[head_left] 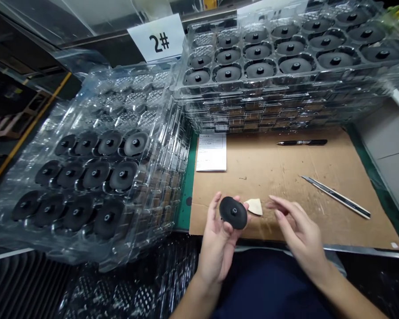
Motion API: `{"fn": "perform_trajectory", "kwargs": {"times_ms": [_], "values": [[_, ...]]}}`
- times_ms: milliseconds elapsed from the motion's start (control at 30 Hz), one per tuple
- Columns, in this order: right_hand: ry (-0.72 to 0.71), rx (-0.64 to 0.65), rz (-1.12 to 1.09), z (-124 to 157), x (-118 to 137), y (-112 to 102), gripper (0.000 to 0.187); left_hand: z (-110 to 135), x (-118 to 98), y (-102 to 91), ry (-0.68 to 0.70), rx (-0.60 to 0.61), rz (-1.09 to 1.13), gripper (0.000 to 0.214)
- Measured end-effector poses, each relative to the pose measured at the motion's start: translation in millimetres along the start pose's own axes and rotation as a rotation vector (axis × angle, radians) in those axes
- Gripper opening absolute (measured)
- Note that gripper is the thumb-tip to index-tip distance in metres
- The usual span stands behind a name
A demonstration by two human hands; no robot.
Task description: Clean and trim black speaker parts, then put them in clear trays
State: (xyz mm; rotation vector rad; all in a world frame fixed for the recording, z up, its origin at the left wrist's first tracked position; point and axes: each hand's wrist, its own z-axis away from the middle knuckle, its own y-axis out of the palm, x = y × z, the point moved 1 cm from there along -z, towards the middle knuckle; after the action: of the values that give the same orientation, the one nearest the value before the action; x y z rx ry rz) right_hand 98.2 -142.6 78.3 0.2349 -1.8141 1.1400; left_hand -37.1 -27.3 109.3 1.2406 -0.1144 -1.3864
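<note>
Over the near edge of the cardboard sheet (269,177), the left hand (216,241) has its grip closed on a black disc (233,212). Just beside it, the right hand (297,235) hovers, grip released and empty, near a beige wedge (254,206). A clear tray (129,102) of discs lies left.

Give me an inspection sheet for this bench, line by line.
Surface: scuffed cardboard sheet on a green mat.
Job's things: black disc in the left hand; beige wedge just right of it, held or lying, cannot tell.
Clutter: pen, slim knife and paper slip on the cardboard.
Hands: left hand grips the disc at its fingertips; right hand open, blurred, fingers near the wedge.
Cables: nothing seen.
Surroundings: left tray stack, top tray partly filled with discs; rear tray stack, top tray full; sign reading 2#.
</note>
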Motion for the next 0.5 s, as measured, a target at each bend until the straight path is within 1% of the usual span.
{"fn": "perform_trajectory", "kwargs": {"times_ms": [33,67,133,233,300,333,400,500], "values": [[0.049,0.049,0.040,-1,-9,5,0.036,-1,1,-1.1,0.002,-0.020,0.006,0.058],[0.063,0.108,0.079,-2,-17,11,0.036,-3,2,-2.0,0.003,-0.040,0.008,0.057],[0.042,0.191,0.115,-3,-26,25,0.035,-4,4,-2.6,0.002,-0.068,0.009,0.056],[-0.023,0.259,0.073,2,-26,42,0.028,-4,4,1.4,0.000,-0.083,0.012,0.060],[-0.068,0.297,0.028,6,-22,45,0.025,-3,2,5.5,0.010,-0.109,0.007,0.059],[-0.082,0.305,0.010,6,-20,43,0.024,-3,1,7.1,0.014,-0.120,0.001,0.059],[-0.077,0.285,-0.014,1,-15,31,0.023,-3,-1,8.9,0.016,-0.120,-0.009,0.059],[-0.007,0.182,-0.038,-16,0,1,0.024,-5,0,8.6,-0.010,-0.072,-0.026,0.056]]}}
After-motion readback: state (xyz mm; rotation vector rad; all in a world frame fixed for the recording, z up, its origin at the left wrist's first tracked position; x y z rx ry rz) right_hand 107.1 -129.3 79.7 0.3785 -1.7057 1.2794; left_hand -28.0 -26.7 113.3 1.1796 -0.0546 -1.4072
